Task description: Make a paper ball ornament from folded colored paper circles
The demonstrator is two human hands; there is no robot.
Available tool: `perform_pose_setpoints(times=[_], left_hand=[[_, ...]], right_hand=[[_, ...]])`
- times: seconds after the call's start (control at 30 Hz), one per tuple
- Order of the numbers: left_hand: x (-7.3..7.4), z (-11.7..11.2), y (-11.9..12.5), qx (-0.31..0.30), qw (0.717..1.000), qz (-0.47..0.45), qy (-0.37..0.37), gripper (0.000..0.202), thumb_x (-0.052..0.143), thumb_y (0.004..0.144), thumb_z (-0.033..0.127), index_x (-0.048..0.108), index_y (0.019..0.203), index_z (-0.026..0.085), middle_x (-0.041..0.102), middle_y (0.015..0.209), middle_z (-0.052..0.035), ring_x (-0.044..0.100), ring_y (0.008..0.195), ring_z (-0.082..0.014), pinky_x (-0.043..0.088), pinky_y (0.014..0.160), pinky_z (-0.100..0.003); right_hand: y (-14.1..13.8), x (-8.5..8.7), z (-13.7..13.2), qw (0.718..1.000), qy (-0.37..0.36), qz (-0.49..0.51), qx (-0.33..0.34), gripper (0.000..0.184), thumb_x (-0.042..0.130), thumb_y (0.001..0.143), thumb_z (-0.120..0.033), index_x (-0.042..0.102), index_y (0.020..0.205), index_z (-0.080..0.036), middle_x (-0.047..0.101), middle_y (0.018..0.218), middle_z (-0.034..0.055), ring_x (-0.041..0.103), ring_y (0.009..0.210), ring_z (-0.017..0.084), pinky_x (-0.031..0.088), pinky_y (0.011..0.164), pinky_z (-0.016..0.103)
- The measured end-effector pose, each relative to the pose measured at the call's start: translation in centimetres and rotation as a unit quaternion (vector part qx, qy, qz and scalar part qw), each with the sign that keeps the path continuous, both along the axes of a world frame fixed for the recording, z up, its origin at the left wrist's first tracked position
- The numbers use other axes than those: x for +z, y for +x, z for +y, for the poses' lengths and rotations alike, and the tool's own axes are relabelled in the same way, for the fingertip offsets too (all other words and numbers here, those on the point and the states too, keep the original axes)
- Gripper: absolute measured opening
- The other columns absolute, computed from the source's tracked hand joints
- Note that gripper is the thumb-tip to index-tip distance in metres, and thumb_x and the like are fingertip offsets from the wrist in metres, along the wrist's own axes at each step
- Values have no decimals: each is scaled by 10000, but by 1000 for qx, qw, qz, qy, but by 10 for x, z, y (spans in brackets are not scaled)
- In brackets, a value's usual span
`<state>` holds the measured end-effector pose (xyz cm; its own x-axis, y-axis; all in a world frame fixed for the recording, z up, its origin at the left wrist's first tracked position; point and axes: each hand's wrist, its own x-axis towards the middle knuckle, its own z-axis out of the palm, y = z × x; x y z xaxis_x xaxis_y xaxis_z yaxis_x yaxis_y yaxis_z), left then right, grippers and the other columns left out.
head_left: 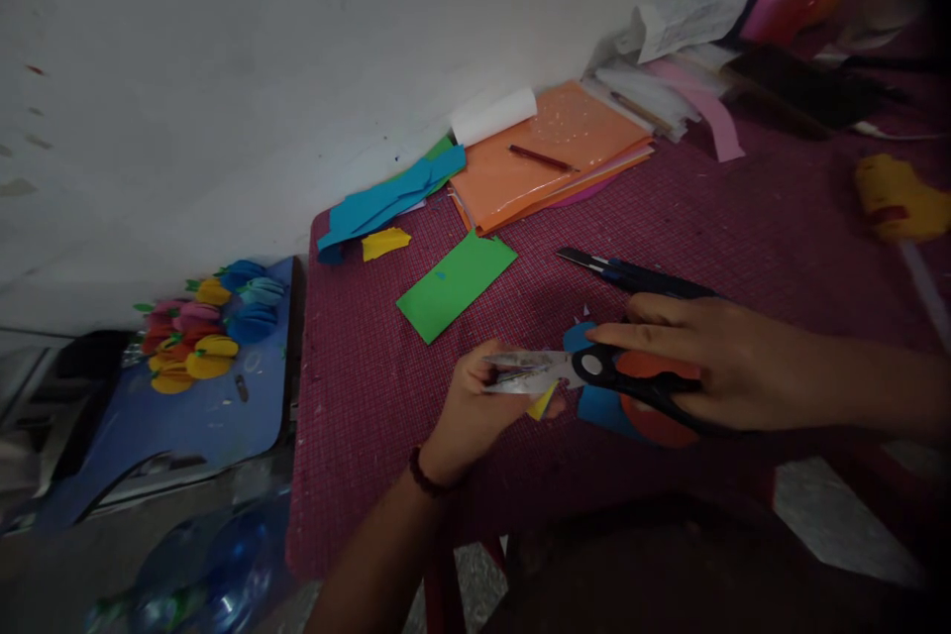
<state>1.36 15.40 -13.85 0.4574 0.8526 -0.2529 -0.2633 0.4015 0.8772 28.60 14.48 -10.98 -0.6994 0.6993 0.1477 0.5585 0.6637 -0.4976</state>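
Note:
My right hand is wrapped round the black handles of a pair of scissors, whose blades point left and are parted. At the blade end, my left hand is closed, holding a small piece of yellow paper just below the blades. Most of that piece is hidden by the fingers and blades. Under the scissors lie blue paper pieces and an orange piece. A utility knife with its blade out rests just beyond my right hand. Left of it is a green paper rectangle.
On the red checked table are blue strips, a yellow scrap, an orange stack with a pencil, and a yellow glue gun. Colourful paper shapes sit on a blue board at left.

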Motion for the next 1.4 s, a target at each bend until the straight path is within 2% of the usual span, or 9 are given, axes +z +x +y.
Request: perform_pose_setpoints(times=[0.17,0.33,0.47,0.77,0.93,1.03,1.13,1.27,1.4], left_hand=[[0,-3,3,-6,1000,-16,-15,357,909,611,299,641,800,157,767,796,-35,701,567,-149,583,544,-246],[2,-5,3,-14,999,-23,-18,353,907,618,299,633,795,165,752,753,-21,701,574,-151,591,566,-259],[3,-6,1,-31,999,-13,-20,317,883,664,299,641,817,163,760,786,-38,709,596,-157,589,570,-258],[-2,-7,4,-42,996,-63,-38,320,859,699,267,578,818,170,756,790,-18,719,590,-150,589,550,-235],[-2,-4,1,-37,998,-42,-28,339,845,709,275,532,793,173,761,833,-24,713,590,-140,584,550,-234],[-2,0,-4,-3,1000,11,13,303,826,714,269,545,771,170,748,834,-17,682,569,-115,532,502,-197],[0,5,-7,35,991,96,88,195,774,718,184,581,743,165,691,741,18,563,511,-54,428,467,-153],[9,8,-6,83,962,201,164,103,694,687,111,623,736,166,621,683,34,528,592,-72,416,548,-175],[17,10,-6,92,937,251,227,69,641,674,111,613,702,167,580,665,29,516,600,-94,399,549,-201]], right_hand=[[-2,2,-3,999,-33,-28,-19,650,576,820,-186,444,1452,-260,573,1089,83,629,892,214,512,725,324],[-7,5,-3,998,-50,-24,-22,622,586,825,-216,454,1429,-287,573,1085,66,637,875,204,511,748,331],[-7,5,-2,999,-43,-19,-19,597,586,830,-230,482,1414,-298,580,1058,61,630,838,200,499,706,314],[-4,-4,-7,1000,-7,8,-1,541,506,876,-153,482,1413,-207,595,1066,115,636,890,214,514,731,327],[-4,-4,-2,997,-71,25,-29,431,472,955,-182,542,1375,-251,641,1110,87,657,967,190,517,815,289],[-3,2,6,993,-82,36,-80,392,493,969,-265,582,1348,-215,661,1171,95,657,1032,201,509,883,293],[0,-2,15,991,-78,46,-104,397,510,958,-347,617,1309,-198,696,1087,97,686,931,205,539,786,295],[0,-23,24,988,-18,-45,-147,446,538,905,-276,582,1339,-180,663,1137,132,688,905,230,547,766,341],[-9,-44,29,991,56,-65,-107,432,529,913,-237,558,1341,-187,644,1090,109,663,924,221,545,818,352]])
